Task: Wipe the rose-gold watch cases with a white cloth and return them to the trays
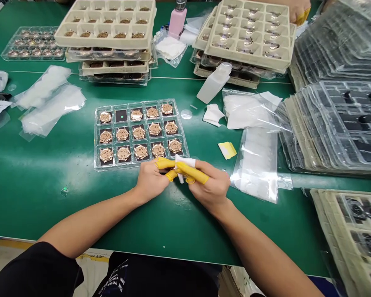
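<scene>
My right hand (208,181), with yellow finger cots, pinches a folded white cloth (187,161). Against it, my left hand (152,175), also in yellow finger cots, is closed on a small piece that the fingers and cloth hide almost wholly. Both hands meet just off the front right corner of a clear plastic tray (96,142). Rose-gold watch cases (138,132) lie in its compartments, backs up, on dark pads. In the back row, the second compartment from the left shows only its dark pad (121,116) with a green dot.
Stacked trays (106,41) stand at the back left, others (247,37) at the back centre. Clear trays (327,128) pile up on the right. A white bottle (214,82), cloths (247,109), plastic sleeves (256,165) and a pink bottle (177,20) lie about. Another person's hand (298,10) is behind.
</scene>
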Demonstrator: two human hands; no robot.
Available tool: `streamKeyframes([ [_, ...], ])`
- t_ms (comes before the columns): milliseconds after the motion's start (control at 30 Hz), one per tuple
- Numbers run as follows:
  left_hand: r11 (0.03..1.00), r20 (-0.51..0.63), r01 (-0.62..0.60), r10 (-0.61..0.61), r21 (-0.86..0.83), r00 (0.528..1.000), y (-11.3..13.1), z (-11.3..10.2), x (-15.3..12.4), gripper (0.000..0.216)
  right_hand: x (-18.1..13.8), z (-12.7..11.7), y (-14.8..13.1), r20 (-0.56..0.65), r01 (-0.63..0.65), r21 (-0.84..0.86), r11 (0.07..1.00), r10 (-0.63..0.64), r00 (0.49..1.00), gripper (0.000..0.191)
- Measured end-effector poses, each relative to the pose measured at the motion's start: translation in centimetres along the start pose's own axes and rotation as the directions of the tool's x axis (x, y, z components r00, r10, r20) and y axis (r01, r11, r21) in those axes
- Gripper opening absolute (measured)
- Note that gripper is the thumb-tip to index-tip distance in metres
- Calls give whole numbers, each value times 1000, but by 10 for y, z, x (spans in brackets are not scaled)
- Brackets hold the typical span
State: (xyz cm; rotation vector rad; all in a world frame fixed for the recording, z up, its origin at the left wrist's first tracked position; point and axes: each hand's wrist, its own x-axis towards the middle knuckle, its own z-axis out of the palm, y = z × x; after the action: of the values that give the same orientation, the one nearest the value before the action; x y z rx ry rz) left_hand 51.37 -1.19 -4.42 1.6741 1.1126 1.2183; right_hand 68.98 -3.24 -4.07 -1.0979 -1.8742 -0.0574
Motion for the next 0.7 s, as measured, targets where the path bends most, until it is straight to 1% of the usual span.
streamKeyframes([
  [67, 991, -9, 90, -91, -100, 996, 1, 1, -1, 15, 2, 0, 5, -27, -57, -5, 998, 56, 998, 37],
  [133, 968, -13, 174, -179, -184, 984, 2, 3, -1, 17, 2, -1, 11, -29, -90, -13, 996, 90, 996, 33],
  [200, 937, -11, 247, -258, -246, 966, 2, 4, -1, 19, 3, -4, 16, -1, -100, -71, 992, 100, 995, 31],
  [267, 896, -3, 318, -336, -309, 942, 1, 5, 2, 22, 5, -7, 20, -4, -135, -149, 980, 135, 991, 31],
  [300, 873, -1, 347, -369, -343, 929, 0, 5, 3, 24, 6, -9, 21, -19, -184, -146, 972, 183, 983, 29],
  [333, 853, 2, 365, -393, -372, 920, -1, 5, 5, 26, 8, -10, 21, -30, -250, -97, 963, 248, 968, 25],
  [367, 841, 7, 372, -402, -393, 915, -2, 6, 7, 28, 10, -10, 21, -24, -315, -10, 949, 315, 949, 21],
  [433, 834, 31, 359, -382, -419, 924, -3, 6, 9, 30, 12, -8, 17, 45, -397, 195, 897, 396, 917, 15],
  [467, 835, 50, 345, -359, -428, 932, -3, 6, 9, 30, 11, -6, 15, 81, -413, 273, 869, 407, 910, 14],
  [533, 851, 86, 309, -302, -424, 949, -3, 5, 9, 27, 10, -2, 10, 111, -415, 364, 834, 404, 908, 18],
  [600, 910, 89, 236, -219, -341, 972, -2, 4, 7, 21, 7, 2, 7, 101, -394, 388, 833, 386, 917, 23],
  [700, 991, 72, 76, -69, -106, 995, 0, 0, 5, 17, 4, 1, 7, 74, -315, 341, 886, 308, 948, 29],
])
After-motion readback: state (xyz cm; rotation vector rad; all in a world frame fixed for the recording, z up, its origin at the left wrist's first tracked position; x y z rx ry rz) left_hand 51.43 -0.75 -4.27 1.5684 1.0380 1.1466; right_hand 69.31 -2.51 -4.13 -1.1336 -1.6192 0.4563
